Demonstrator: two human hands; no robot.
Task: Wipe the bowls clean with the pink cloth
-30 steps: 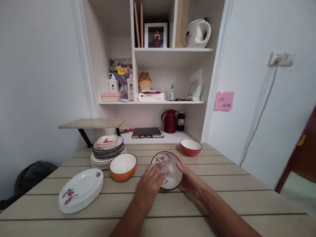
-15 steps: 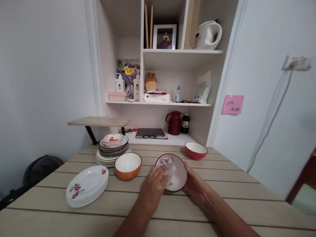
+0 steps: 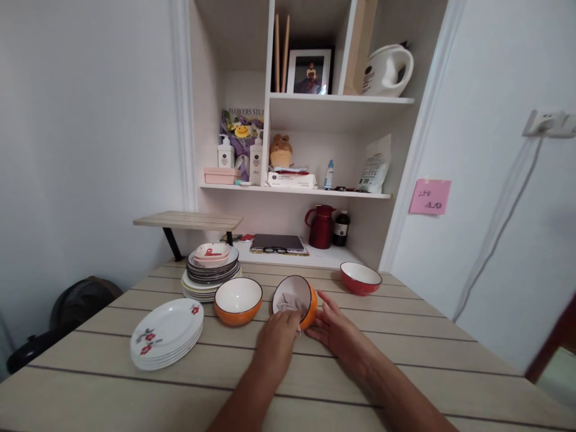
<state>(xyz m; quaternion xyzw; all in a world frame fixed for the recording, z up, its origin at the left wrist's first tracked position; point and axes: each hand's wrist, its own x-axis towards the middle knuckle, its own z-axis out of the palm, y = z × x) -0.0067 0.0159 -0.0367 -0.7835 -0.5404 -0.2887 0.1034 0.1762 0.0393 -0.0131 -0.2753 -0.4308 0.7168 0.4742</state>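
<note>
Clutching cloth in the tilted bowl, left hand curls; right hand spreads beside it.

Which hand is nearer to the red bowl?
Right. The right hand is in front of the red bowl, slightly left; the left hand is farther left, at the tilted orange bowl.

Orange bowl: pale inside, dark rim; tipped well over, mouth facing left and toward viewer; just right of upright matching bowl. Greyish-pink cloth: crumpled, inside tipped bowl, partly hidden.
</note>
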